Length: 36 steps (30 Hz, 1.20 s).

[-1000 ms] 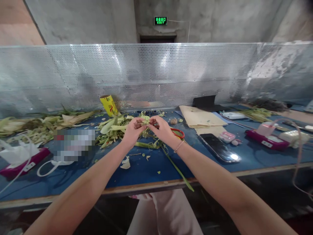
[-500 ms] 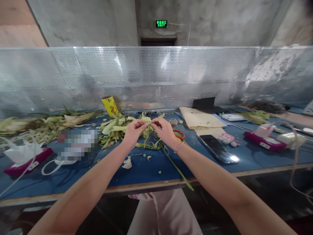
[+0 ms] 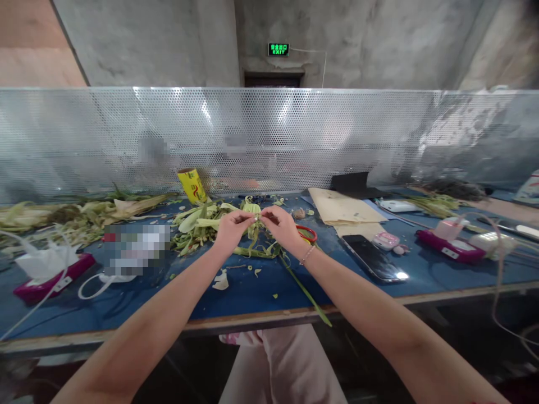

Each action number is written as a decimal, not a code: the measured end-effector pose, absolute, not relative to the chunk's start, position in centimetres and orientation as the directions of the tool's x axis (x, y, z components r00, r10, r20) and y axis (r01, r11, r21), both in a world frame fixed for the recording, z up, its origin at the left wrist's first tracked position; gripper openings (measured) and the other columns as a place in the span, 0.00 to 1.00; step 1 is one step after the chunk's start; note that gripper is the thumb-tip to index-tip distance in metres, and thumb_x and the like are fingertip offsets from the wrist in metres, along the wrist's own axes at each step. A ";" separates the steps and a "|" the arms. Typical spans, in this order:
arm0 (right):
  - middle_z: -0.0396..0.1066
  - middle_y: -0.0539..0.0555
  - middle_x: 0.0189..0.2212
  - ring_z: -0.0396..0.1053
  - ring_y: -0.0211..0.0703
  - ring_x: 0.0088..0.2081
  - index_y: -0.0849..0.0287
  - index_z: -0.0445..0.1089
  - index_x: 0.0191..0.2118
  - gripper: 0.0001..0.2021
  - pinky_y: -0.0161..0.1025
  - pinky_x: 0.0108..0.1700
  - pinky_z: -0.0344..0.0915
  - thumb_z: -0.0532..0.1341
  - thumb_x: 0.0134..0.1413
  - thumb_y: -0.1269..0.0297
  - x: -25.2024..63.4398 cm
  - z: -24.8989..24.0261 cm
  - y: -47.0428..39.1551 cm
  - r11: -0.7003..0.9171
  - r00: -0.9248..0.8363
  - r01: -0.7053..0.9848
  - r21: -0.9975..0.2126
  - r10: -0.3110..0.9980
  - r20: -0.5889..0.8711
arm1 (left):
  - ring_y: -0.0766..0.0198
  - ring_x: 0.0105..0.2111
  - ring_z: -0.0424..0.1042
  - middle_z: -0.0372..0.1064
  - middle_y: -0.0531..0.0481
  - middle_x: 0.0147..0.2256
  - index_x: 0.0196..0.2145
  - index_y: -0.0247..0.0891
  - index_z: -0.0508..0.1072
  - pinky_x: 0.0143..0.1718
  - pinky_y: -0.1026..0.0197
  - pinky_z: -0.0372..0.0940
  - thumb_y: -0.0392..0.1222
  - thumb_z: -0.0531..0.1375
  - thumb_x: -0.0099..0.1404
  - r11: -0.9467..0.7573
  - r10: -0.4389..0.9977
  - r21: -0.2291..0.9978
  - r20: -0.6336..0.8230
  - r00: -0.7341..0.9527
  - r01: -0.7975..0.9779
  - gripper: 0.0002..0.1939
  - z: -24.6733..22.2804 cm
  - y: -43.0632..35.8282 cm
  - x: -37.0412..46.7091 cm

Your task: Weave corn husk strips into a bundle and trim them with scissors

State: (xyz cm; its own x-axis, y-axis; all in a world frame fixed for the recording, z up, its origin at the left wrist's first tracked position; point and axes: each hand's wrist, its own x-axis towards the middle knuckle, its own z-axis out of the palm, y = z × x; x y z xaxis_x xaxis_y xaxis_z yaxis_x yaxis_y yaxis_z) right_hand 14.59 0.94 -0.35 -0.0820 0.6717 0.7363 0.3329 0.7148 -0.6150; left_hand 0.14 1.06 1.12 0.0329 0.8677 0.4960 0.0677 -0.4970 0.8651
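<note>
My left hand point(image 3: 234, 225) and my right hand point(image 3: 279, 224) meet fingertip to fingertip above the blue table. Both pinch a pale green corn husk piece point(image 3: 251, 231), whose strips hang down between them; the exact grip is partly hidden by the fingers. Left of my left hand lies a pile of green and yellowish corn husks point(image 3: 196, 224). A red ring-shaped handle point(image 3: 309, 231), possibly of scissors, shows beside my right wrist. One long green strip point(image 3: 305, 289) runs below that wrist and over the table's front edge.
A yellow tube point(image 3: 192, 186) leans near the perforated metal screen point(image 3: 269, 129). More husks point(image 3: 92, 216) lie left, near a white-plugged power strip point(image 3: 73, 275). Right are brown paper point(image 3: 345, 205), a phone point(image 3: 373, 258), a pink earphone case point(image 3: 386, 240) and another power strip point(image 3: 448, 247).
The whole view has shifted slightly, with the wall and screen lower in it. Both hands stay together on the husk piece; their fingertips have moved only a little.
</note>
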 end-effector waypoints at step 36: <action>0.66 0.51 0.28 0.65 0.37 0.32 0.59 0.61 0.31 0.07 0.36 0.37 0.63 0.54 0.48 0.60 16.1 -0.1 2.1 0.628 0.239 0.236 -0.742 0.702 0.671 | 0.76 0.13 0.55 0.67 0.51 0.22 0.25 0.34 0.71 0.13 0.68 0.51 0.49 0.64 0.45 -0.161 0.935 0.987 0.154 0.320 -0.004 0.15 0.6 1.2 0.2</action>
